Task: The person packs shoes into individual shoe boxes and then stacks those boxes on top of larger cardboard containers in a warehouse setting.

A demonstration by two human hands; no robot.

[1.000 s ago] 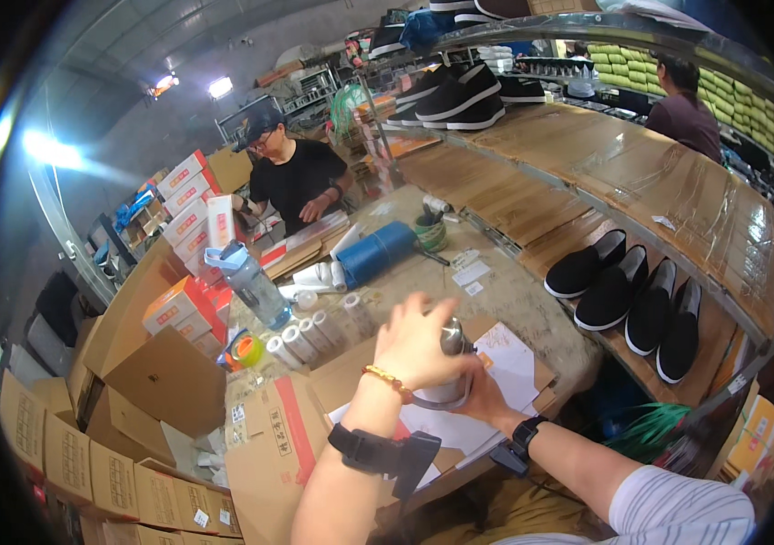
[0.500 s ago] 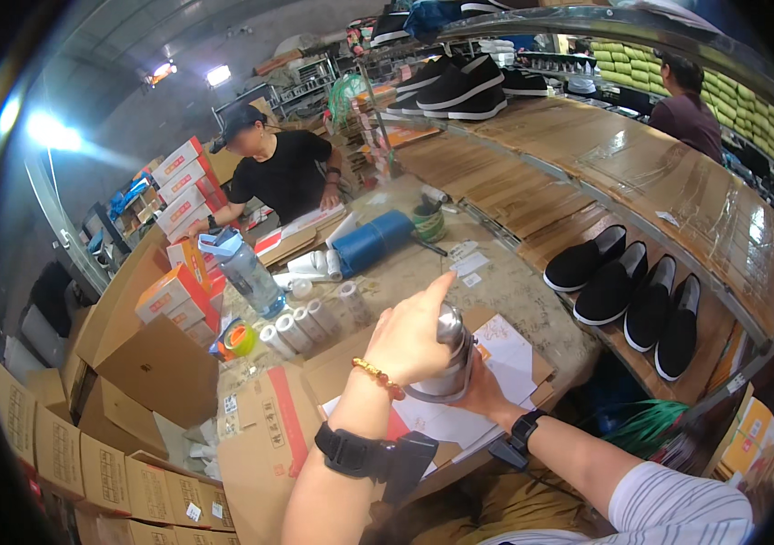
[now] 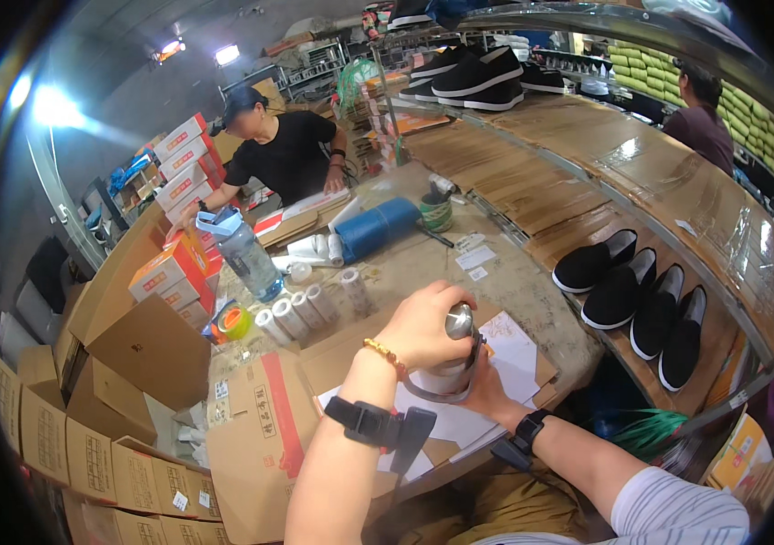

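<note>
A silvery metal flask (image 3: 446,380) with a rounded shiny top and what looks like a dark handle stands between my hands, over the near part of the work table. My left hand (image 3: 425,329) is wrapped around its upper part, fingers curled over by the top. On the flask's right side my right hand (image 3: 489,394) grips it low down, its fingers partly hidden behind the metal. White paper sheets (image 3: 507,356) and flattened brown cardboard (image 3: 314,372) lie beneath and around it.
Left of my hands stand several white rolls (image 3: 289,318), a blue water bottle (image 3: 249,259) and tape rolls (image 3: 234,322). A blue roll (image 3: 376,231) lies farther back. Black shoes (image 3: 628,295) sit on a rack at right. Cartons (image 3: 137,477) fill the lower left. A co-worker (image 3: 289,150) stands across the table.
My left hand's raised finger has come down, and the fingers now curl around the flask's top. My right hand keeps its grip. The whole view has shifted slightly.
</note>
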